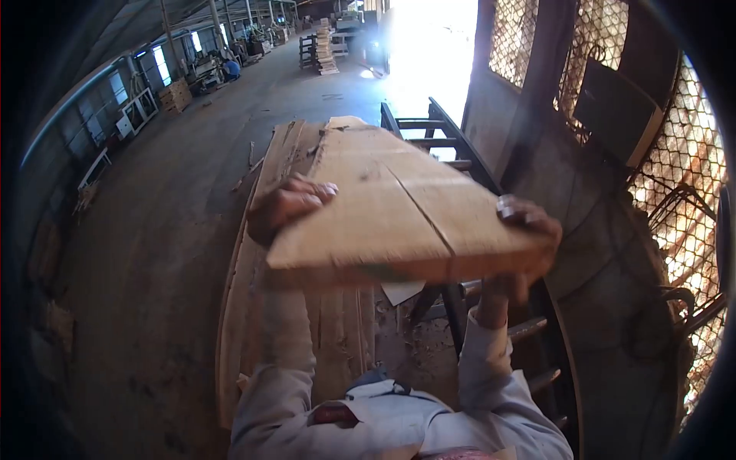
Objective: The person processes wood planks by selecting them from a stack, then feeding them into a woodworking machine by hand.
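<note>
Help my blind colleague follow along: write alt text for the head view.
A person's hands grip opposite edges of a thick, cracked wooden plank above long boards. A dark ladder-like frame is alongside, right; a large workshop stretches beyond.

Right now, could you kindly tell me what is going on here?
A person's left grip and right grip hold a cracked wooden slab by opposite edges. Its near end is raised above long wooden boards; whether its far end rests on them is unclear. A dark ladder-like frame is beside the boards, on the right.
</note>
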Available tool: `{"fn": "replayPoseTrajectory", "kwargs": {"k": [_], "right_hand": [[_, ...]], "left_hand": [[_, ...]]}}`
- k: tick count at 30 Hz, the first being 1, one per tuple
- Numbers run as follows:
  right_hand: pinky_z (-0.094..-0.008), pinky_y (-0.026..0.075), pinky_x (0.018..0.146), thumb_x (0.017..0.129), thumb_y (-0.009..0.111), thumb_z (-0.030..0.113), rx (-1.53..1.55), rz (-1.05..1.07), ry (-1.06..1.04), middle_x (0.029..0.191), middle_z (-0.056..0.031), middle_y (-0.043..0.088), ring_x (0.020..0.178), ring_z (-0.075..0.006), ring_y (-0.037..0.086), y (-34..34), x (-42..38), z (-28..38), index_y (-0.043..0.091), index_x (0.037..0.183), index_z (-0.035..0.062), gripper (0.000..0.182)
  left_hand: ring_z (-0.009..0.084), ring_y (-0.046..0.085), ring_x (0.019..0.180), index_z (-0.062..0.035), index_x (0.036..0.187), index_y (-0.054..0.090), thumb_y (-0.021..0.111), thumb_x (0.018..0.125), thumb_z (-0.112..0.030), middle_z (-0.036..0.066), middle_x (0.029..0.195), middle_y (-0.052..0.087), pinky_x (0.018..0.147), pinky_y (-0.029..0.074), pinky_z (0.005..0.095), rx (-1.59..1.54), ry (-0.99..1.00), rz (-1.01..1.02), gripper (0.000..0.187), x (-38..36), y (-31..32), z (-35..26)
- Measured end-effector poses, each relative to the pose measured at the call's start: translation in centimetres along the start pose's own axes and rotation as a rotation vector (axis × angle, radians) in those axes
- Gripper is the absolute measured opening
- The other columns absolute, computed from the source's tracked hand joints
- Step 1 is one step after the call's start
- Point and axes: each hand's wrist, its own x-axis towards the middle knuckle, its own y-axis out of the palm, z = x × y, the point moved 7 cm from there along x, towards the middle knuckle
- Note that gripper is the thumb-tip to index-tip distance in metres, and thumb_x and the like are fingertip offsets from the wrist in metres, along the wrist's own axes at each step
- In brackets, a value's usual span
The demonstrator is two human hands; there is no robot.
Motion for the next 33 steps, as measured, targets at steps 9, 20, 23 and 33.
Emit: {"fn": "replayPoseTrajectory", "kwargs": {"k": [9,20,23,33], "right_hand": [[-0.0291,0.052,0.077,0.072,0.087,0.013,-0.089,0.061,0.167,0.098,-0.0059,0.067,0.086,-0.0141,0.063,9.1,7.8,-17.3,0.066,0.102,0.0025,0.038],[-0.0255,0.049,0.081,0.085,0.083,0.014,-0.147,0.111,0.219,0.094,-0.0021,0.067,0.086,-0.0102,0.061,11.2,13.0,-38.5,0.066,0.102,0.0006,0.028],[-0.0254,0.049,0.078,0.085,0.083,0.020,-0.106,0.123,0.189,0.091,-0.0024,0.069,0.083,-0.0089,0.061,13.3,17.2,-45.1,0.070,0.095,0.0000,0.026],[-0.0318,0.042,0.055,0.090,0.078,0.022,-0.568,0.083,0.094,0.073,0.0034,0.060,0.064,-0.0083,0.053,7.3,26.5,-69.3,0.071,0.103,-0.0003,0.027]], "left_hand": [[0.0214,0.061,0.097,-0.0014,0.101,0.060,0.059,0.100,-0.023,0.012,0.100,0.064,0.089,0.051,0.0383,0.282,-0.298,0.046,0.022,3.2,-6.9,23.9],[0.0161,0.060,0.099,0.0010,0.119,0.060,0.087,0.074,-0.045,0.006,0.111,0.064,0.090,0.049,0.0322,-0.017,-0.269,-0.385,0.069,2.3,-5.0,47.0],[0.0152,0.062,0.092,0.0009,0.112,0.065,0.086,0.076,-0.044,0.004,0.105,0.067,0.086,0.051,0.0312,-0.020,-0.262,-0.396,0.061,6.7,-3.9,53.8],[0.0166,0.067,0.092,-0.0002,0.109,0.070,0.077,0.087,-0.021,0.008,0.102,0.072,0.083,0.053,0.0309,0.019,-0.220,-0.266,0.031,11.6,2.4,70.4]]}}
